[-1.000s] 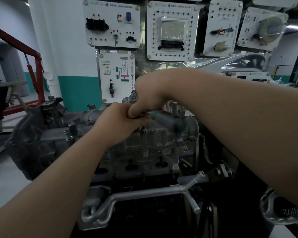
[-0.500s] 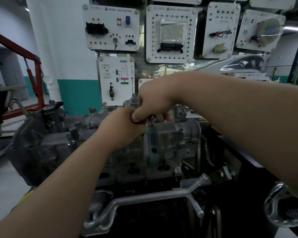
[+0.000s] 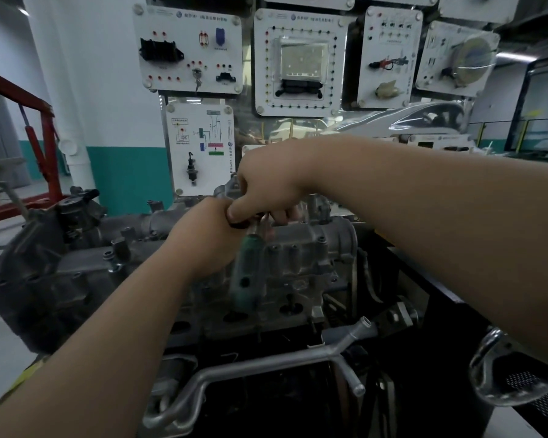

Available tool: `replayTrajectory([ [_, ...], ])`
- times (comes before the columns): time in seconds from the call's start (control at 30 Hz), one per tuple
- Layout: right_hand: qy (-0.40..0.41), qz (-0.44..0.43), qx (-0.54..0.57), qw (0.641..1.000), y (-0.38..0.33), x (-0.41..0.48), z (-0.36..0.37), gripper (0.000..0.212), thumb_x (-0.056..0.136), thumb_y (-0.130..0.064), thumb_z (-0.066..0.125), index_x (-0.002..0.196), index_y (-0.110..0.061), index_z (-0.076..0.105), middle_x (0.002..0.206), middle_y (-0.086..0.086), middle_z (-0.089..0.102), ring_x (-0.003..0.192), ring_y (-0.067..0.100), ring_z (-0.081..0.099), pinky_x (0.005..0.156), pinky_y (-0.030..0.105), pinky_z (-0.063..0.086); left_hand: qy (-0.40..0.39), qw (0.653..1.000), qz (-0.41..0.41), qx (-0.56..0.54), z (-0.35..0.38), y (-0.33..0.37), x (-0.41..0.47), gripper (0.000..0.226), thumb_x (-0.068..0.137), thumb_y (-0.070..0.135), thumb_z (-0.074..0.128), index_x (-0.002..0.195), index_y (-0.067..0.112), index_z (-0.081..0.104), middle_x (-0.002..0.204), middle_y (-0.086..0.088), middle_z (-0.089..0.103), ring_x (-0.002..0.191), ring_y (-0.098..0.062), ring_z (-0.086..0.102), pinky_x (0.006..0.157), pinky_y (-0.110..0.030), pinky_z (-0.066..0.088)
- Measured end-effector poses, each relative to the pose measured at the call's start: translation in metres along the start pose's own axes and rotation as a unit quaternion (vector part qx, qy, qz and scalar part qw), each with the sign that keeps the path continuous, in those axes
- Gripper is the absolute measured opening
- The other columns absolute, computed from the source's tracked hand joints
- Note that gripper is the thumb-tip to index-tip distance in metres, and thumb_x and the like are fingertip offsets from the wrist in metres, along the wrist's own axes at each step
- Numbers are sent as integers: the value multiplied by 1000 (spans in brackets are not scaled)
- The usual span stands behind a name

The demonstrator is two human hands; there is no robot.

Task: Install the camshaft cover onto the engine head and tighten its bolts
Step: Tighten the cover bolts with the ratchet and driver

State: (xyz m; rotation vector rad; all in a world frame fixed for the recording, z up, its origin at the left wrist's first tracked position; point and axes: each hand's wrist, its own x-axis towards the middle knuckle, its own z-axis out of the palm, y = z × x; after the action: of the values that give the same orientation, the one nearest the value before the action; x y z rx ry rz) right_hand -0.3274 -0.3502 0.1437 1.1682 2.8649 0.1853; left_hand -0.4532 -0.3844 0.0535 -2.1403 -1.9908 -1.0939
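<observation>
It's a single head-worn camera here, looking forward and slightly down, sitting close over the engine [image 3: 298,279], with the wall panels [image 3: 299,61] just behind it.

Bare forearms [image 3: 108,327], bare left hand [image 3: 204,238], right hand [image 3: 272,184]

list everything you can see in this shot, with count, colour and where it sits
engine: one, grey, centre
camshaft cover: one, grey, on top of the engine
tool: one, green handle, blurred, hanging below the hands
pipe: one, silver, low in front of the engine
panels: at least five, white, on the wall behind
hoist frame: one, red, far left
left grip: one, bare, against the tool's top, fingers hidden
right grip: one, bare, thumb and fingers round the tool's top
</observation>
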Motion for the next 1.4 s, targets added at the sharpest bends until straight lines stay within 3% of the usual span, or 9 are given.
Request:
replayTrajectory([
  [0.1,28,-17,-36,999,-5,3,-5,41,83,-54,64,88,-14,69,62,-7,71,61,10,70,56,25,44,12,998,23,-51,0,-6,-4,21,77,37,63,63,22,59,60,-2,63,54,-16,55,54,-30,45],
  [0.2,34,-23,-105,994,-2,-1,-12,54,77,-60,68,116,-24,65,94,-9,70,85,11,64,60,26,41,-13,995,34,-90,2,-8,-6,28,78,50,68,66,24,65,58,0,63,48,-12,52,53,-31,46],
  [0.3,36,-40,-79,995,5,-8,-10,53,80,-55,68,124,-28,60,87,-19,56,83,6,54,67,27,38,-25,995,46,-90,1,-9,-5,26,80,50,65,68,27,63,50,4,53,41,-3,41,48,-24,38],
  [0.47,76,-40,-64,994,4,-13,-1,36,84,-55,64,94,-21,68,82,-9,66,75,9,60,57,26,40,-14,997,32,-67,1,-9,-6,29,80,52,60,73,25,64,66,-4,67,62,-18,63,64,-39,52],
  [0.7,15,6,-118,993,0,-15,-5,42,84,-54,62,61,-19,65,53,-7,65,58,12,62,51,27,39,17,998,33,-41,5,-6,-6,32,79,56,58,63,28,58,52,14,58,43,-1,46,50,-25,39],
  [0.87,-60,53,-74,994,0,-16,-8,50,87,-56,58,65,-12,65,53,-2,68,52,13,69,60,30,54,47,998,16,-28,10,-2,-5,39,66,66,62,62,28,59,52,10,56,49,-9,48,52,-29,43],
  [1.03,-12,7,-109,994,-1,-12,-11,42,81,-58,66,63,-20,60,58,-7,61,59,15,62,52,26,40,22,996,35,-77,5,-9,-6,34,77,50,69,58,24,58,44,8,50,38,-4,37,42,-20,35],
  [1.2,-8,-31,-174,984,2,-12,-10,22,85,-39,69,103,-28,65,79,-16,51,66,0,44,53,23,30,-35,995,44,-80,1,-9,-4,32,82,46,65,66,19,62,48,7,49,40,-2,38,49,-23,36],
  [1.4,-88,44,-74,992,2,-8,-10,47,84,-59,61,70,-15,63,52,-6,68,53,10,69,63,30,52,4,996,40,-79,2,-9,-6,30,72,56,67,67,27,61,57,20,59,47,4,50,52,-23,40],
])
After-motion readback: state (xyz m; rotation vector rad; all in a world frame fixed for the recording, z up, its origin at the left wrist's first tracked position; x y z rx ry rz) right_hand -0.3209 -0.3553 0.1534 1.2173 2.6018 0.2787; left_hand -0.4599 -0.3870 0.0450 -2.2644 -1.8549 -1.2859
